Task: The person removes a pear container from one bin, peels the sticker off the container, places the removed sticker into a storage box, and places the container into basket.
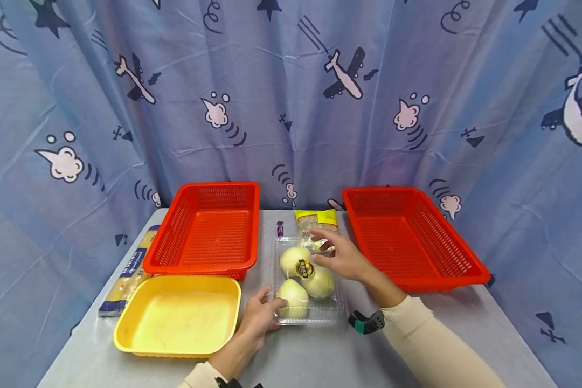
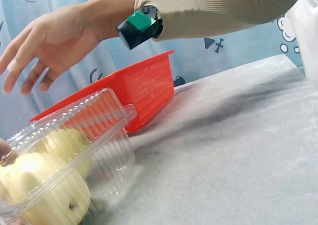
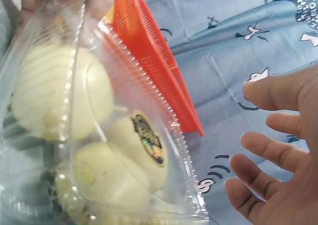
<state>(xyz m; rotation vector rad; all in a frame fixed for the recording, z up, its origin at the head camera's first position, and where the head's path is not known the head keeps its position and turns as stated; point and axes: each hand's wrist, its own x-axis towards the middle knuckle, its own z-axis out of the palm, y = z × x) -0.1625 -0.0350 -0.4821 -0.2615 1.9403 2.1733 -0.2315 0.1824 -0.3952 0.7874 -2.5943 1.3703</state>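
Observation:
A clear plastic clamshell box (image 1: 327, 317) holds three pale yellow-green pears (image 1: 295, 299), with a dark round sticker (image 1: 304, 268) on its lid. My left hand (image 1: 259, 317) grips the box's near left corner, thumb over the top edge and the other fingers partly hidden beneath. In the left wrist view the box (image 2: 112, 148) shows its lid lying closed over the fruit. My right hand (image 1: 341, 257) hovers above the far right part of the box, fingers spread and slightly bent. Nothing is between those fingers in the right wrist view, where the hand (image 3: 280, 155) is apart from the box.
Red baskets stand at back left (image 1: 201, 269) and right (image 1: 417, 283). A yellow basin (image 1: 177, 353) sits before the left one, beside a long wrapped pack (image 1: 131, 264). Behind the box lie a yellow-topped bag (image 1: 316, 218) and a small purple-wrapped piece (image 1: 279, 228). A patterned curtain (image 1: 291, 108) hangs behind.

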